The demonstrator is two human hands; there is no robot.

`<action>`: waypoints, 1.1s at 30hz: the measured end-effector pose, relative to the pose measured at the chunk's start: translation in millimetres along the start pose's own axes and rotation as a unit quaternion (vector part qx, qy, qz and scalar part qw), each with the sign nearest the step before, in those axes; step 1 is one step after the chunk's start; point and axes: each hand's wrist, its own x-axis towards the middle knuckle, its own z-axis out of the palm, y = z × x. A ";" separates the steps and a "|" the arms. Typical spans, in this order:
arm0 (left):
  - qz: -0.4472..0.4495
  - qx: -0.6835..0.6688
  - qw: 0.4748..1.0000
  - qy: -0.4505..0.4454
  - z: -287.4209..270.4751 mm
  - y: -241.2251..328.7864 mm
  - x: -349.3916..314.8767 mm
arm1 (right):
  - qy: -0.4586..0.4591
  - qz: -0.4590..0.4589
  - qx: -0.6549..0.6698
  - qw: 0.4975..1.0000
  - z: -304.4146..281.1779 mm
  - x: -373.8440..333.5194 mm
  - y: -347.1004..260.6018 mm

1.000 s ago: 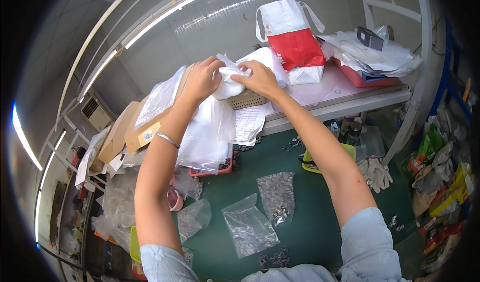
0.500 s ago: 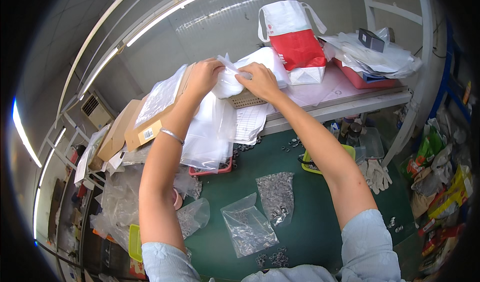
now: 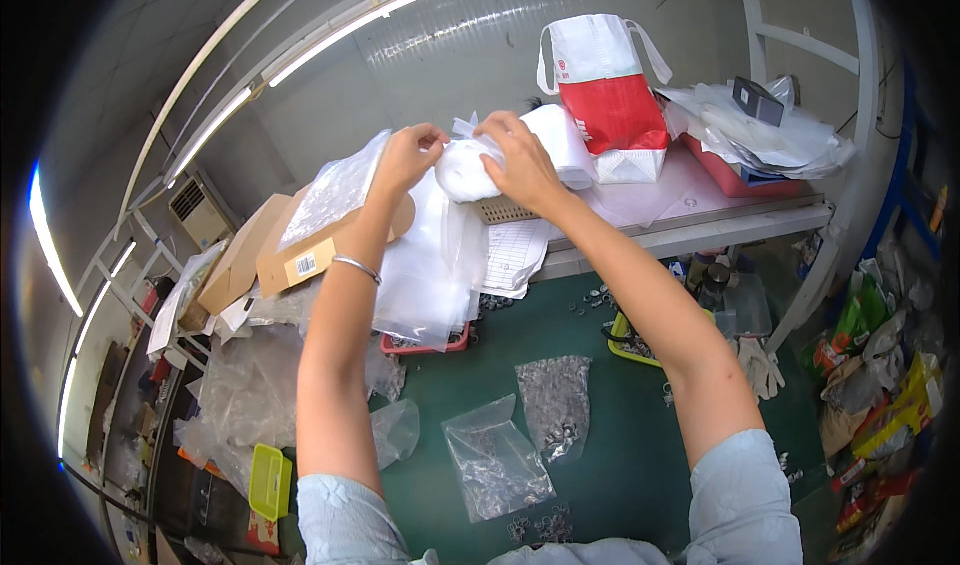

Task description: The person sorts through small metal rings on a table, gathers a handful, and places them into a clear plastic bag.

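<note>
A rounded bundle of white plastic film sits on a beige woven-look basket on the raised shelf. From its right side my right hand curls its fingers over the bundle and grips it. My left hand is at the bundle's left edge, fingertips pinched together; what is between them is too small to make out. A thin flap of clear plastic stands up between the hands. Below on the green table lie a clear bag and a fuller bag of small metal parts.
Cardboard boxes and hanging plastic sheets are at the left. A red and white bag stands on the shelf, beside a red tray heaped with plastic. Under the shelf are a red tray and a yellow-green tray.
The whole view has shifted slightly. My left fingertips have moved a little away from the bundle, and my right hand has shifted higher over its top.
</note>
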 end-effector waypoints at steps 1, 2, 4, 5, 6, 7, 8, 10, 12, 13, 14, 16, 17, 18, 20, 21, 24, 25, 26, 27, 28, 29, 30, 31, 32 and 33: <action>-0.022 -0.044 0.999 0.023 6.7 -0.6 -0.5 | -0.007 0.008 -0.007 1.000 2.2 -2.3 1.5; -0.004 -0.085 0.995 0.052 13.9 6.1 -3.0 | -0.016 0.017 -0.018 1.000 3.8 -7.2 6.1; 0.027 -0.160 0.981 0.108 23.8 18.4 -15.2 | -0.024 0.047 -0.032 0.998 5.6 -12.5 16.8; 0.089 -0.084 0.982 0.143 22.3 20.5 -24.3 | -0.037 0.050 -0.028 0.998 6.1 -11.7 15.5; 0.150 -0.006 0.973 0.176 20.5 22.5 -32.8 | -0.051 0.053 -0.025 0.997 6.4 -10.2 14.8; 0.212 0.070 0.953 0.204 20.5 28.0 -37.6 | -0.062 0.058 -0.023 0.996 3.8 -8.5 18.7; 0.240 0.108 0.944 0.197 18.4 38.6 -43.3 | -0.059 0.061 -0.011 0.996 1.8 -5.4 22.9; 0.251 0.142 0.940 0.180 19.7 37.6 -45.6 | -0.065 0.068 -0.016 0.995 1.0 -3.9 24.4; 0.273 0.183 0.929 0.170 18.8 35.1 -48.9 | -0.072 0.073 -0.026 0.994 2.6 -4.8 20.6; 0.290 0.206 0.919 0.169 18.7 34.6 -49.0 | -0.075 0.075 -0.033 0.994 3.0 -5.3 18.5; 0.306 0.229 0.909 0.168 19.1 34.3 -49.5 | -0.078 0.078 -0.041 0.993 3.2 -5.5 16.5; 0.276 0.232 0.918 0.168 24.3 33.9 -50.8 | -0.086 0.076 -0.056 0.992 2.5 -5.3 14.6; 0.261 0.234 0.922 0.167 26.6 33.0 -51.0 | -0.089 0.075 -0.064 0.991 2.2 -5.4 14.2; 0.261 0.231 0.921 0.171 27.6 31.6 -51.9 | -0.088 0.082 -0.065 0.991 2.9 -5.7 13.2; 0.264 0.227 0.920 0.179 28.6 33.7 -51.7 | -0.083 0.096 -0.070 0.989 2.7 -4.5 12.3; 0.259 0.221 0.922 0.186 27.9 34.3 -52.6 | -0.087 0.103 -0.079 0.988 3.4 -3.4 11.5; 0.258 0.208 0.921 0.204 22.3 38.5 -57.5 | -0.093 0.134 -0.090 0.982 4.8 -1.5 9.1; 0.265 0.206 0.919 0.207 17.4 42.6 -59.9 | -0.095 0.152 -0.085 0.980 4.7 0.6 8.5; 0.272 0.204 0.917 0.210 11.9 47.3 -62.1 | -0.096 0.169 -0.079 0.978 4.3 3.1 7.9; 0.279 0.195 0.916 0.213 6.8 51.2 -63.8 | -0.106 0.175 -0.084 0.975 2.7 5.9 7.7; 0.284 0.186 0.915 0.217 2.1 52.8 -67.1 | -0.119 0.181 -0.088 0.972 1.8 7.8 7.9; 0.289 0.176 0.914 0.221 -2.6 54.4 -70.7 | -0.131 0.187 -0.092 0.969 1.9 8.3 7.0; 0.284 0.165 0.920 0.213 -7.2 55.5 -74.8 | -0.131 0.189 -0.096 0.968 3.5 7.0 4.8; 0.268 0.150 0.928 0.209 -11.2 56.7 -79.5 | -0.122 0.184 -0.093 0.971 5.4 4.9 5.3; 0.253 0.134 0.936 0.205 -14.6 57.8 -84.1 | -0.113 0.179 -0.091 0.973 6.9 2.8 6.0; 0.237 0.119 0.943 0.200 -17.1 59.1 -88.6 | -0.104 0.174 -0.089 0.975 7.6 0.7 7.2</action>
